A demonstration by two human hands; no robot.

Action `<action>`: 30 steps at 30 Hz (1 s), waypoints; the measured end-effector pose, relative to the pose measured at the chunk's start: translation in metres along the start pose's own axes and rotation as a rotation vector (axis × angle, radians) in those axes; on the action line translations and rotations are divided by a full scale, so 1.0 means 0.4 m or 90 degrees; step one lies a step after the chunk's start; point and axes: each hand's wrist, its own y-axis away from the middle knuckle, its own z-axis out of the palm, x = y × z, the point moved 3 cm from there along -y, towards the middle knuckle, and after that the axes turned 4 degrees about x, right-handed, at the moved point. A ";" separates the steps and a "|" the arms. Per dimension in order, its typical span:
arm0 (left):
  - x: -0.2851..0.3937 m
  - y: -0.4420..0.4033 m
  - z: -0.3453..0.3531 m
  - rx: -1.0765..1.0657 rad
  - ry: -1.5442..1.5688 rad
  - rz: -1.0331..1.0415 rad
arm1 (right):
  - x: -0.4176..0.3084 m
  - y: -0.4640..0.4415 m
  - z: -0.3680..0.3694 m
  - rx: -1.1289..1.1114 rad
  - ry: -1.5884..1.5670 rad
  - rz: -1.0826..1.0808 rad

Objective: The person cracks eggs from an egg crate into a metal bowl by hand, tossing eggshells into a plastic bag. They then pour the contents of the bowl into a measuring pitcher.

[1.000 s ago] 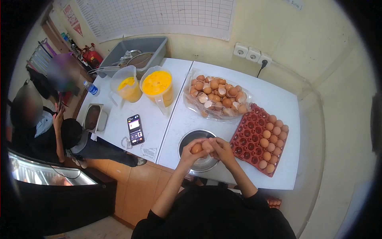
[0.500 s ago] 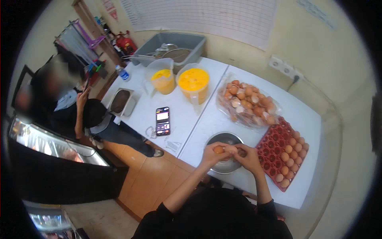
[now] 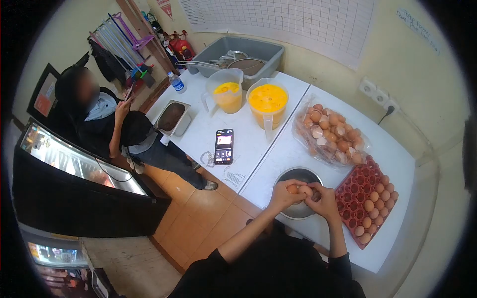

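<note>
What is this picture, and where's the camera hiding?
There's no robot, just a person working bare-handed. The camera is worn on that person's head, looking forward and down. The left hand holds a brown egg over a metal bowl. The right hand is close beside it, but what it holds is too small to tell. On the white table are also a red egg tray, bagged eggshells, two yellow-filled jugs and a phone. Another person stands at the picture's left.
</note>
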 end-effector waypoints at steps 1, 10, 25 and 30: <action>0.002 0.000 0.000 0.011 -0.014 0.015 | 0.000 -0.001 -0.002 -0.004 -0.012 -0.005; 0.044 0.007 0.003 0.015 -0.050 0.031 | -0.021 0.005 -0.007 0.036 -0.015 -0.067; 0.153 0.034 -0.049 0.004 -0.180 0.349 | -0.094 0.029 -0.078 0.050 0.165 -0.248; 0.124 0.031 -0.046 -0.005 -0.176 0.350 | -0.070 0.033 -0.055 0.070 0.196 -0.213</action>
